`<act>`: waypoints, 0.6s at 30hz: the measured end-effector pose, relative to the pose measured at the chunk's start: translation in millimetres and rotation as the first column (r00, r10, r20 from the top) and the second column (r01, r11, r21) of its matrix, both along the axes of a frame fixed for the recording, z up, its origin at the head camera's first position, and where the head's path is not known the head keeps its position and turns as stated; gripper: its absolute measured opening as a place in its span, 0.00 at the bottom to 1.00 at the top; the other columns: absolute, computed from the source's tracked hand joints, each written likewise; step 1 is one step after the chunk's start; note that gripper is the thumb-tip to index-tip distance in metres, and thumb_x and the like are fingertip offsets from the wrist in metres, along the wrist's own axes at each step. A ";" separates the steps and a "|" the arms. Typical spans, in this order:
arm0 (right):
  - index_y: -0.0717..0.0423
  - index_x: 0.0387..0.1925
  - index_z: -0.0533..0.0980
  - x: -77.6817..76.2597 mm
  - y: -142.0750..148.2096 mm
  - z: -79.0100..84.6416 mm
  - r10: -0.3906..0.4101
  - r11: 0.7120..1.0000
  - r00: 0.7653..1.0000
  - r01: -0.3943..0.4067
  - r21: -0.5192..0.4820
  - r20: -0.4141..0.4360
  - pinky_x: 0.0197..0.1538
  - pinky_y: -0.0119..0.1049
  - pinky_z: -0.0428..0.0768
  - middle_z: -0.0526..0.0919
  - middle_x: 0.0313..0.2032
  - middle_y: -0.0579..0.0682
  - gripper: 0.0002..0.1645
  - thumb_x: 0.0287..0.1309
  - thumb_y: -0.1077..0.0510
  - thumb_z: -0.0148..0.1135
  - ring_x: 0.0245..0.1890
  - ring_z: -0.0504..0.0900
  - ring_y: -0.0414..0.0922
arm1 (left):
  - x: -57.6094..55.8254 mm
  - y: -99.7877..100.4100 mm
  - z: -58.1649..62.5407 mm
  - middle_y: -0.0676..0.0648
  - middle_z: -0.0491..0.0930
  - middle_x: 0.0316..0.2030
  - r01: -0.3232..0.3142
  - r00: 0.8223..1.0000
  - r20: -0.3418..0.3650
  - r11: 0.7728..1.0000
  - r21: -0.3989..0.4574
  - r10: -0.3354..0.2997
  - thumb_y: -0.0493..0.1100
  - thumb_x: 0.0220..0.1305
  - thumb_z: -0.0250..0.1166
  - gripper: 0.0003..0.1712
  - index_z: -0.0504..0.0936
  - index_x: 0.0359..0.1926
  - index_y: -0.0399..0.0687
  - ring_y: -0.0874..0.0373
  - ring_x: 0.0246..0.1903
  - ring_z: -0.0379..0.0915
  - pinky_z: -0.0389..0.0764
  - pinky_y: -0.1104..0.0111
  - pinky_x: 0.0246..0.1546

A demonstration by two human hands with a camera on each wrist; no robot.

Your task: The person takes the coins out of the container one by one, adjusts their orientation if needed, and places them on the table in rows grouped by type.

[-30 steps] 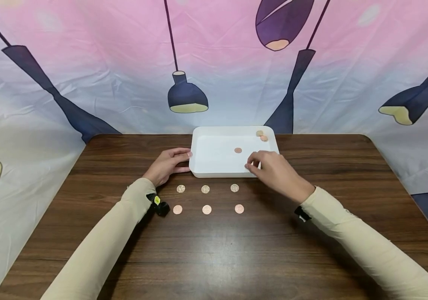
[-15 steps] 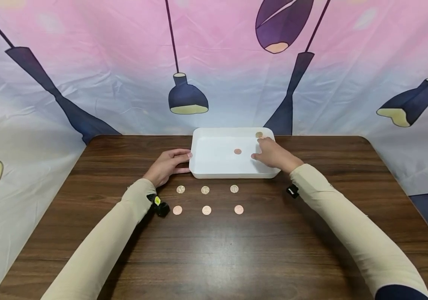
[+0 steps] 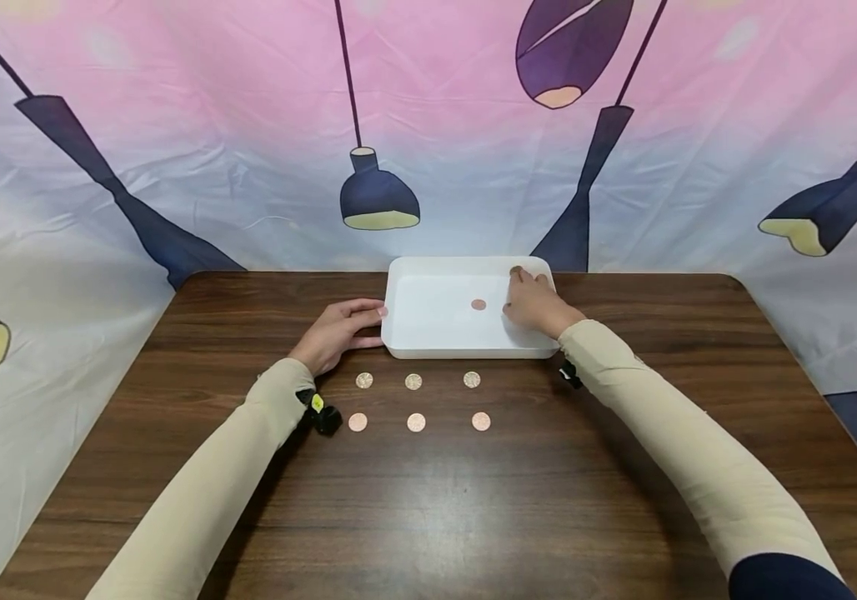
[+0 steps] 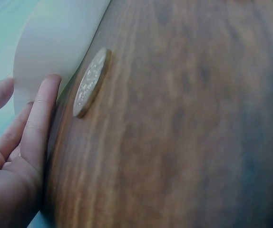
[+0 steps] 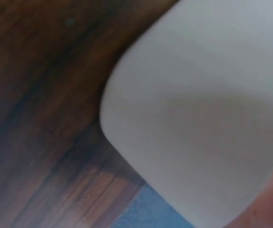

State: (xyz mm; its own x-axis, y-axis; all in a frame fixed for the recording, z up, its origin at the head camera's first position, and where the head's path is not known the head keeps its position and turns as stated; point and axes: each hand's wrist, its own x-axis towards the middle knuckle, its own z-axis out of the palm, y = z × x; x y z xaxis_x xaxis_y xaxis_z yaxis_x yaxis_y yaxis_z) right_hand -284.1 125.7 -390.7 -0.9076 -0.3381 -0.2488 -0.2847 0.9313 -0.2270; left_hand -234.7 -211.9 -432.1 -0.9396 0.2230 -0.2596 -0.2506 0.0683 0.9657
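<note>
A shallow white tray [image 3: 436, 344] stands at the table's far edge. My left hand [image 3: 331, 333] is at its left end, with extended fingers [image 4: 41, 114] against the outer wall. My right hand [image 3: 535, 302] reaches inside the right end of the tray, fingertips pointing down near the far corner. It covers that corner, and I cannot tell whether it pinches a coin there. One copper coin [image 3: 478, 305] lies bare on the tray floor, left of the right hand. A gold-coloured coin [image 4: 91, 83] rests on the table close to the left hand.
In front of the tray, coins lie in two rows on the brown wooden table [image 3: 428, 517]. The farther row has gold-coloured coins [image 3: 413, 382], the nearer row copper ones [image 3: 417, 422]. A cloth backdrop printed with lamps [image 3: 379, 196] hangs behind the table.
My right hand has moved from above the tray's front edge into its right end, over the far corner where coins showed before. My left hand stays at the tray's left end.
</note>
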 end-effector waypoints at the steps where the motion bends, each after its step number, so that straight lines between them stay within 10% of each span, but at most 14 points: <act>1: 0.77 0.80 0.44 1.0 -0.2 -0.5 0.000 1.000 1.000 0.000 0.003 0.004 0.83 0.63 0.52 0.46 0.81 0.70 0.41 0.79 0.58 0.45 0.78 0.49 0.72 | -0.2 0.1 0.2 0.37 0.69 0.72 -0.002 1.000 0.001 1.000 0.002 0.002 0.47 0.78 0.66 0.34 0.69 0.77 0.38 0.49 0.61 0.78 0.89 0.63 0.56; 18: 0.60 0.80 0.61 -2.0 -20.1 -0.7 0.115 0.990 0.988 -0.122 -0.066 -0.098 0.71 0.69 0.69 0.62 0.77 0.62 0.35 0.82 0.48 0.53 0.71 0.62 0.68 | 1.6 0.5 0.9 0.36 0.68 0.73 0.004 1.000 0.005 1.000 0.001 -0.004 0.46 0.79 0.64 0.33 0.68 0.77 0.38 0.45 0.65 0.75 0.89 0.63 0.56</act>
State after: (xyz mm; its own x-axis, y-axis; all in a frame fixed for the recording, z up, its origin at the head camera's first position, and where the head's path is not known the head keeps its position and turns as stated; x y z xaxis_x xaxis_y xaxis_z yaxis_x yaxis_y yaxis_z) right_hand -286.1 105.6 -391.4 -0.8782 -0.4586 -0.1357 -0.4154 0.8720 -0.2589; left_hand -233.1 -211.5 -431.2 -0.9374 0.2268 -0.2643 -0.2553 0.0687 0.9644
